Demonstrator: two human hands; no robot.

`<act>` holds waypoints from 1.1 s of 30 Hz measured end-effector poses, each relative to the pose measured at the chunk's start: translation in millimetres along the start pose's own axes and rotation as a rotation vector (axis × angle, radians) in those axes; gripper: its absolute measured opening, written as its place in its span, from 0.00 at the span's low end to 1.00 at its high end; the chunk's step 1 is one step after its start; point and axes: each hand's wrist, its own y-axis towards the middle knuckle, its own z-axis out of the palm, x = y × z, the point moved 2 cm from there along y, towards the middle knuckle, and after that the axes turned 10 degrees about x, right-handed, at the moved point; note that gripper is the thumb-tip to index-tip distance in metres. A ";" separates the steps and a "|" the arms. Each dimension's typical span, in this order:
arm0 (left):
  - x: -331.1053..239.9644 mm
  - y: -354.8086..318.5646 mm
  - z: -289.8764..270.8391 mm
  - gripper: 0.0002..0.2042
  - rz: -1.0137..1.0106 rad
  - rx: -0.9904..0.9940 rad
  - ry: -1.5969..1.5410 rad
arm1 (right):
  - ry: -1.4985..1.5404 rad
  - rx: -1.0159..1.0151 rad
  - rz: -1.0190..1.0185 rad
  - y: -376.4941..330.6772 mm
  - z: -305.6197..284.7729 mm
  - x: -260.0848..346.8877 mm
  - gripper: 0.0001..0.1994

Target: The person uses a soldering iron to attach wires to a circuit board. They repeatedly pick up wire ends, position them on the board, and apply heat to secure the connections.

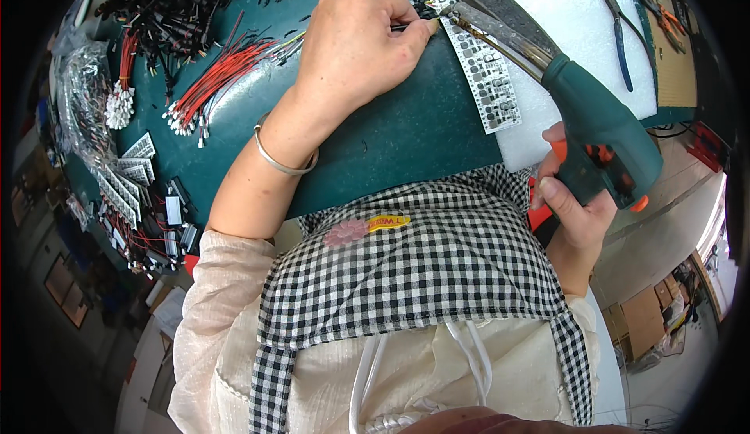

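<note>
My left hand [355, 43] is closed in a pinch at the edge of the circuit board strip [490, 82]. Between its thumb and fingers is what looks like a thin dark wire, mostly hidden. In my right hand [574, 207] is a green soldering gun [605, 125] with orange parts, gripped by its handle. Its metal nozzle and tip reach up and left over the board, close to my left fingertips. The white strip carries rows of small components and lies partly on a white foam sheet [578, 35]. Whether the tip touches the board, I cannot tell.
Red wires with white connectors [223, 78] lie on the green mat [375, 137] left of my arm. Black cables [180, 4] are heaped behind them. Small board panels [125, 184] and a plastic bag [82, 90] sit far left. Blue-handled tweezers [623, 55] and orange-handled pliers [669, 21] lie at right.
</note>
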 end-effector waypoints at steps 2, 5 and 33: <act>0.0 -0.8 -0.2 0.11 0.000 -0.002 0.001 | -0.006 -0.003 0.019 -2.2 -0.7 -1.2 0.23; -0.9 -0.4 -1.2 0.11 -0.008 -0.001 -0.006 | 0.002 -0.008 0.060 -6.4 -6.2 -6.8 0.25; 2.9 1.2 -3.7 0.07 0.091 0.032 -0.028 | -0.005 0.014 -0.102 -5.0 -12.0 3.0 0.33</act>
